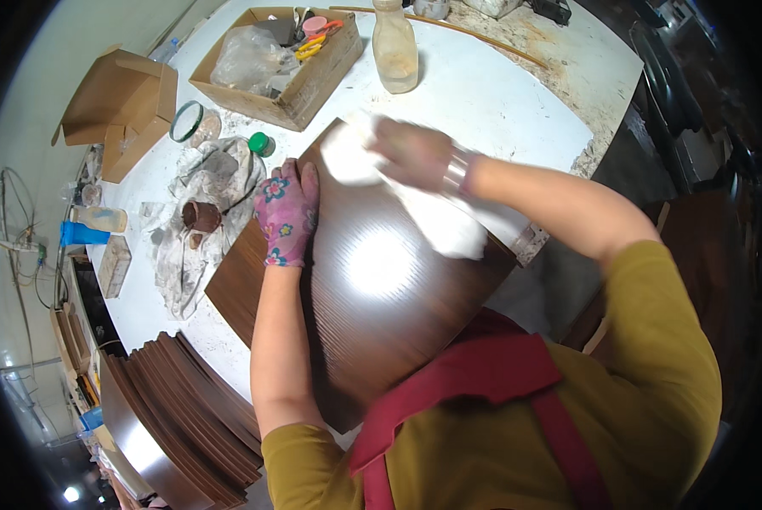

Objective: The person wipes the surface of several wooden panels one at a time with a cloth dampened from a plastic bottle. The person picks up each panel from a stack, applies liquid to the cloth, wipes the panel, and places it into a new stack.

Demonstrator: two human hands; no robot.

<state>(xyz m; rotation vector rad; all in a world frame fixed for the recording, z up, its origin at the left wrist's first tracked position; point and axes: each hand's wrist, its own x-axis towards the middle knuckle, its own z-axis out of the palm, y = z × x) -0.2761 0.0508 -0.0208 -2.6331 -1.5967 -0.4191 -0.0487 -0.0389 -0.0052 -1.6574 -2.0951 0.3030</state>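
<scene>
A dark brown wood-grain board (pixel 372 323) lies in front of me, glossy where the light strikes it. My left hand (pixel 287 208), in a pink flowered glove, rests flat on its left part with fingers stretched out. At the board's far end, my right hand (pixel 415 155), smeared by motion, grips a white cloth (pixel 449 223). The cloth trails down over the board's right side. Beside my left hand lies a stained rag (pixel 219 174) with a small brown-stained cup (pixel 201 216) on it, and a green-capped jar (pixel 261 144) stands just beyond.
Several brown boards (pixel 185 416) are stacked at lower left. On the white table (pixel 500 110), a cardboard box (pixel 313 98) holds a plastic bag and scissors, next to a cloudy bottle (pixel 395 51). An open carton (pixel 122 106) and a blue cup (pixel 83 234) line the left edge.
</scene>
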